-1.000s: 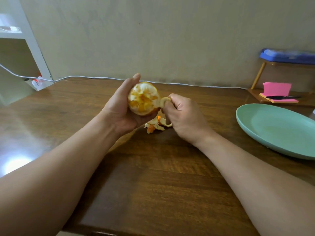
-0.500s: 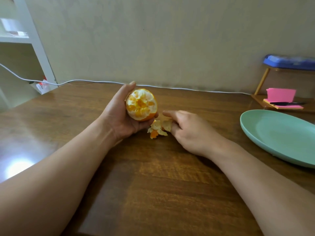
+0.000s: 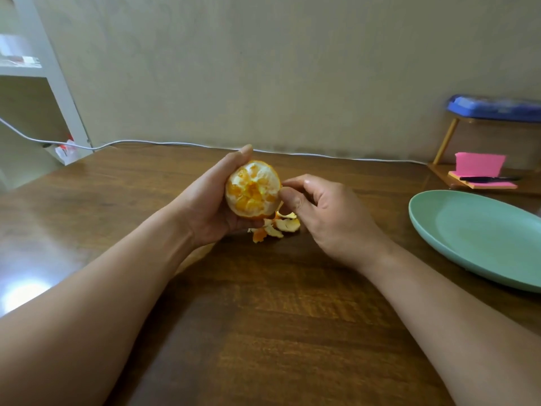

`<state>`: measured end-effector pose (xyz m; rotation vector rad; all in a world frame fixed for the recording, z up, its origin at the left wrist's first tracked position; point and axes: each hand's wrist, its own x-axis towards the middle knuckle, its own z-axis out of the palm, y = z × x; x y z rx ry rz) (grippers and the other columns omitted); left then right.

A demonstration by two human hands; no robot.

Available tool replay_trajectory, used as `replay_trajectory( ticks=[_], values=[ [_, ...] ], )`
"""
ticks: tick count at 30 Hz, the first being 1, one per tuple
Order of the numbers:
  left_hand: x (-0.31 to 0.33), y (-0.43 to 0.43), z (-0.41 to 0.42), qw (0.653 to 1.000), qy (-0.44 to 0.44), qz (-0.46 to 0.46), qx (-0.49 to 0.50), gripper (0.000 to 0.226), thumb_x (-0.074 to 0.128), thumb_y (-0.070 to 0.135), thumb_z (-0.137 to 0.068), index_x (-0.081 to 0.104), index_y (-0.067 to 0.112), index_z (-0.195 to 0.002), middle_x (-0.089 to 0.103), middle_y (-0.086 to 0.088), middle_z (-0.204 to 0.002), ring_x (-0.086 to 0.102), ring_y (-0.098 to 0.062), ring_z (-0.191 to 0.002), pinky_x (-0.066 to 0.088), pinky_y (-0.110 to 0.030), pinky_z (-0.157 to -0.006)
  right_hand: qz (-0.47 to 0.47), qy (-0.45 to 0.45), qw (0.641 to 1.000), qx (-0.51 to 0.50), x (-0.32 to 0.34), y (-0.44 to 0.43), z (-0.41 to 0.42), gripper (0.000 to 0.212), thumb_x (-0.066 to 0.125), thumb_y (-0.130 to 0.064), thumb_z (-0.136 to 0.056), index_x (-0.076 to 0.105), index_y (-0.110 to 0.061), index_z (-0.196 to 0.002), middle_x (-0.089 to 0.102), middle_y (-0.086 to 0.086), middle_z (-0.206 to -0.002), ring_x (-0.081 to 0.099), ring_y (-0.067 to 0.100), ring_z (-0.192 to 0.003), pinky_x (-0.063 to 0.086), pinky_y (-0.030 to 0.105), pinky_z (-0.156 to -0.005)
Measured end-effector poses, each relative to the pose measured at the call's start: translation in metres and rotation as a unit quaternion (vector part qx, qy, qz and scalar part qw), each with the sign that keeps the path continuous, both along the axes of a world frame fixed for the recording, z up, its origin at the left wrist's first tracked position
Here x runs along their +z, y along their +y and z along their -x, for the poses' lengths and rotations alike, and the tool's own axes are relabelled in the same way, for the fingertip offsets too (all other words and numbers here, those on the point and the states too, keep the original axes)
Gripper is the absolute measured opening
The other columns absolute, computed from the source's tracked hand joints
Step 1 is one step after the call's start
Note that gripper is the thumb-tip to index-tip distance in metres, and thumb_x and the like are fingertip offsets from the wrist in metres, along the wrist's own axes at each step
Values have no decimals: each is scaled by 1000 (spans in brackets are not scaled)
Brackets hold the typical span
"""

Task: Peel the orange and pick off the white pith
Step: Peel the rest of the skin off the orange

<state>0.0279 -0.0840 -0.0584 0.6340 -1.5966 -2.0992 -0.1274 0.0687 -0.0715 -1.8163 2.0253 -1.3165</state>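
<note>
My left hand (image 3: 210, 200) holds the orange (image 3: 253, 189) up above the wooden table (image 3: 263, 317), its peeled side facing me. That side shows orange flesh with patches of white pith; some rind remains low on the fruit. My right hand (image 3: 325, 212) is beside the fruit on its right, fingers curled. Its thumb and forefinger tips touch the orange's right edge, and I see nothing held between them. A small pile of torn peel pieces (image 3: 275, 227) lies on the table just below the orange.
A green plate (image 3: 480, 238) sits at the right. Behind it a small wooden stand carries pink sticky notes with a black pen (image 3: 483, 178) and a blue case (image 3: 494, 108) on top. A white cable (image 3: 175, 143) runs along the wall; a white shelf (image 3: 52, 68) stands left.
One second ago my right hand pulled a strip of peel off the orange. It then lowered to the peel pile, and now it is back up at the orange's right edge.
</note>
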Motion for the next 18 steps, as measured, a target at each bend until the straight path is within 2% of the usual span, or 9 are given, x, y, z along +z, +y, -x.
replay_trajectory(
  ticks=[2, 5, 8, 10, 12, 15, 18],
  values=[
    [0, 0, 0, 1000, -4, 11, -2, 52, 57, 63, -98, 74, 14, -99, 75, -12, -98, 74, -25, -84, 58, -41, -82, -10, 27, 1000, -2, 0, 0, -1, 35, 58, -46, -108, 71, -25, -133, 75, -18, -107, 69, -8, -96, 53, 10, -74],
    [0, 1, 0, 1000, -17, 26, -4, 55, 59, 62, -98, 71, 10, -111, 73, -16, -104, 73, -27, -85, 59, -43, -81, -34, 77, 996, -10, 1, 1, -1, 33, 55, -46, -110, 71, -26, -131, 75, -16, -109, 70, 0, -97, 58, 20, -77],
    [0, 5, 0, 998, -27, 42, -26, 60, 57, 59, -100, 66, 3, -119, 69, -23, -104, 70, -32, -77, 58, -43, -73, -36, 104, 994, -24, 1, 1, -2, 23, 56, -40, -107, 72, -25, -115, 72, -15, -92, 66, 0, -82, 45, 15, -63],
    [-1, 8, 1, 997, -27, 62, -31, 59, 56, 56, -102, 66, 0, -118, 66, -27, -105, 67, -34, -75, 55, -43, -71, -22, 110, 993, -41, 0, -1, -4, 17, 59, -36, -104, 70, -23, -102, 68, -12, -80, 63, 3, -72, 40, 16, -57],
    [-1, 10, 1, 997, -18, 70, -27, 57, 55, 55, -103, 67, 0, -116, 66, -27, -107, 65, -35, -78, 54, -43, -71, -9, 98, 994, -49, -2, -3, -8, 14, 62, -32, -104, 68, -22, -97, 69, -9, -77, 63, 6, -68, 41, 19, -54],
    [-1, 10, 0, 997, -10, 68, -18, 52, 55, 54, -103, 70, 4, -107, 68, -24, -103, 66, -32, -79, 54, -42, -72, 3, 26, 999, -35, -2, -5, -10, 12, 64, -31, -105, 70, -23, -99, 74, -6, -80, 72, 9, -72, 55, 31, -57],
    [0, 10, -1, 998, -4, 67, -9, 49, 54, 53, -103, 72, 8, -100, 71, -19, -98, 69, -30, -82, 54, -42, -77, -11, -25, 1000, -13, 0, -3, -9, 15, 63, -37, -107, 71, -24, -107, 76, -7, -86, 76, 8, -79, 61, 32, -62]
  ],
)
